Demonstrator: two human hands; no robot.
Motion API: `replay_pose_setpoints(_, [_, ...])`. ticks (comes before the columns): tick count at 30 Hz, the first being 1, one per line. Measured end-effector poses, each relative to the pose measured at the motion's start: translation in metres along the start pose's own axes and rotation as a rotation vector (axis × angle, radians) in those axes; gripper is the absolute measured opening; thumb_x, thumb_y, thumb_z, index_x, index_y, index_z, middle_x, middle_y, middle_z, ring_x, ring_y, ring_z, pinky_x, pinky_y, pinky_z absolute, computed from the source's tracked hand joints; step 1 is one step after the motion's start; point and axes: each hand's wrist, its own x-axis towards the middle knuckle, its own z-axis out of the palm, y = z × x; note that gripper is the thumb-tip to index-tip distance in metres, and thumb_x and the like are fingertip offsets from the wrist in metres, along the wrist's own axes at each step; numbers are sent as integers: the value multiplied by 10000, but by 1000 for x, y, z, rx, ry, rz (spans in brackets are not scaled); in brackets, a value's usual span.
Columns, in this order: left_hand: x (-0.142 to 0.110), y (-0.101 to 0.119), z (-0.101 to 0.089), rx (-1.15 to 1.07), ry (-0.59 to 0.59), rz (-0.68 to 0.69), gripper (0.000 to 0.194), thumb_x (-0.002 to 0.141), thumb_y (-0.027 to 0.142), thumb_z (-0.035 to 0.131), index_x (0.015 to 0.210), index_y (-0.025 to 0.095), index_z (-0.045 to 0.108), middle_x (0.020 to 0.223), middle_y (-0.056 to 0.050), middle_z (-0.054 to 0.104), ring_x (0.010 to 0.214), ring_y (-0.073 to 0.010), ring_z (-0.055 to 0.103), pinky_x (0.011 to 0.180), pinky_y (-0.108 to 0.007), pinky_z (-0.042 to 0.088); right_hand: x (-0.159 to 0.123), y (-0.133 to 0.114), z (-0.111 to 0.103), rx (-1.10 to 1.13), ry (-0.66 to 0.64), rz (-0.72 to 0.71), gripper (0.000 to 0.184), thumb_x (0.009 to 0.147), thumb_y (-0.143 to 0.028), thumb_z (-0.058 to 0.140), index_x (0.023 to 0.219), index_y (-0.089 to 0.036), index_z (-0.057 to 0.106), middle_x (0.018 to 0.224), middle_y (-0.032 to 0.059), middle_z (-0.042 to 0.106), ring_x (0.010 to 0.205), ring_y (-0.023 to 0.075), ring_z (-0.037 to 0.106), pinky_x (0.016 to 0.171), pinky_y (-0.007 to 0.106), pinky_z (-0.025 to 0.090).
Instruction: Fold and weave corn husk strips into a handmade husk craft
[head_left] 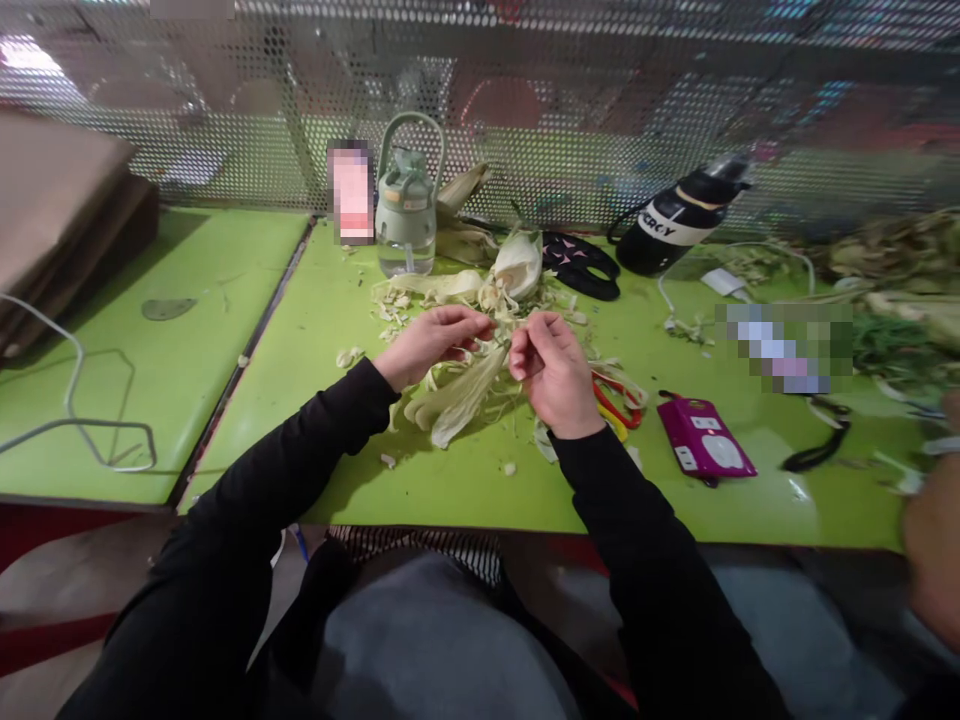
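Curling into pinches, the fingers of the left hand [439, 342] and right hand [556, 368] nearly meet above torn husks [469, 400]; any grip is too small to tell. Beyond, one husk bundle [520, 264] looks partly worked, and farther back larger husks [466, 243] seem whole.

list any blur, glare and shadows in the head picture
Head view: glare at top left and on the table towards its front right; head view: soft shadow beside the left sleeve; head view: blurred shapes behind the mesh, plus pixelated patches.
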Motion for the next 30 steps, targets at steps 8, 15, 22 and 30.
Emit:
replay_pose_setpoints(8, [-5, 2, 2, 194, -85, -86, 379, 904, 505, 675, 875, 128, 708, 825, -37, 676, 652, -71, 567, 586, -200, 437, 3, 2, -2, 13, 48, 24, 493, 682, -563, 858, 799, -250, 494, 665, -83, 556, 513, 57, 493, 420, 177, 401])
replay_pose_setpoints(15, [-8, 6, 9, 238, 37, 192, 138, 931, 238, 646, 836, 139, 636, 807, 5, 667, 621, -42, 546, 611, -178, 443, 1, 4, -2, -48, 38, 28, 471, 719, -579, 825, 826, -251, 505, 692, -77, 618, 540, 65, 547, 465, 184, 454])
replay_pose_setpoints(22, [-9, 5, 19, -104, 19, 135, 198, 1038, 189, 459, 843, 179, 489, 745, 25, 616, 569, -34, 520, 523, -155, 399, -2, 3, 0, -104, 30, -8, 468, 739, -605, 808, 812, -243, 521, 649, -84, 596, 509, 59, 502, 454, 180, 401])
replay_pose_setpoints(30, [5, -12, 11, 18, 89, 39, 282, 1021, 121, 477, 743, 164, 485, 608, 56, 533, 468, -25, 442, 501, -165, 371, -1, 15, -8, -571, -57, -130, 397, 860, -598, 690, 797, -229, 558, 624, -57, 582, 527, 90, 495, 521, 229, 407])
